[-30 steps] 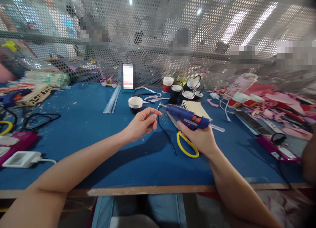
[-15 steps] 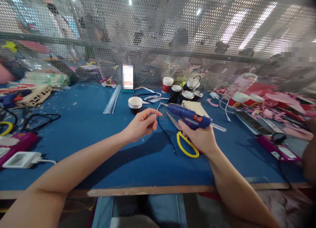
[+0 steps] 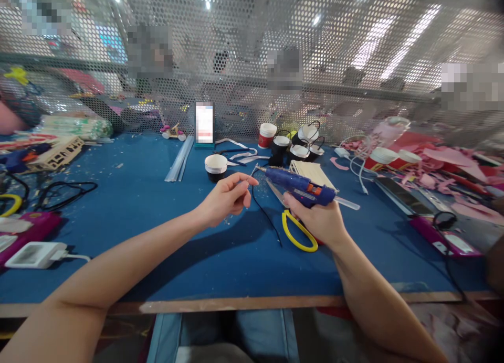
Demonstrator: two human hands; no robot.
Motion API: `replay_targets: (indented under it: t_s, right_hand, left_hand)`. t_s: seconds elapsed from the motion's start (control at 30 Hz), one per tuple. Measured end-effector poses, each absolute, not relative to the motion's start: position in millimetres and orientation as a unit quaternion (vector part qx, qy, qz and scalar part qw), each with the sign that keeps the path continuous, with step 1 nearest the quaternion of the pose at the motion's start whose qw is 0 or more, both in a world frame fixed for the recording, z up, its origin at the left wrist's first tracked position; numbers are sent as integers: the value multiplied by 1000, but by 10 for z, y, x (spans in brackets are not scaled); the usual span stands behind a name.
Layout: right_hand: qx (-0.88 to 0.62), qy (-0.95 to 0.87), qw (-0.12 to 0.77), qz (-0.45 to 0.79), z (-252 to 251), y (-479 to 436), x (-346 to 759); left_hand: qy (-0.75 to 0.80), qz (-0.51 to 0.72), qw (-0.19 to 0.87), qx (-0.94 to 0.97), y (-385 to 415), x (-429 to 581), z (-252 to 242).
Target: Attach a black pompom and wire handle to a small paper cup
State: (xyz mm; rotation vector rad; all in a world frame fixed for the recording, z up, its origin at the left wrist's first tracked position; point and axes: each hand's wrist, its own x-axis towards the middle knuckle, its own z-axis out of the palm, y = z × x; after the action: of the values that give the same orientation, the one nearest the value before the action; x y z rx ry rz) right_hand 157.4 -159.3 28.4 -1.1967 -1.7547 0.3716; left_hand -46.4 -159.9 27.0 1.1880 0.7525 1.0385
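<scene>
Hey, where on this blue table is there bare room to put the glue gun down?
The widest bare patch of the blue table lies left of the left hand, bordered by the black cable, the glue sticks and the near edge. Another strip runs along the near edge between both forearms. Right of the right hand, around the yellow scissors and paper cups, it is crowded.

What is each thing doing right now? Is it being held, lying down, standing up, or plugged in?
Glue gun: held in the right hand, nozzle toward the left hand.
Left hand: fingers pinched together near the nozzle.
Yellow scissors: lying flat on the blue table.
Black cup: standing upright.
Phone: propped upright, screen lit.
White charger: lying flat, cable attached.
</scene>
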Motion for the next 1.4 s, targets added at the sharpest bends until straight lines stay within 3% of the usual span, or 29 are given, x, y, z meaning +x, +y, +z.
replay_targets:
  t_s: [0.8, 1.13, 1.3, 1.4]
  right_hand:
    - [-500, -705, 468, 186, 280, -1570, 1593]
    - [-454, -665, 453, 384, 412, -1527, 1648]
    - [-465, -589, 518, 411, 466, -1262, 1797]
    - [-466, -602, 479, 438, 514, -1199, 1869]
  left_hand:
    - [322, 460, 652, 510, -1602, -477, 296]
    - [335, 485, 631, 505, -1537, -498, 276]
    - [345, 490, 631, 493, -1516, -502, 276]
    - [346, 491, 631, 491, -1505, -502, 267]
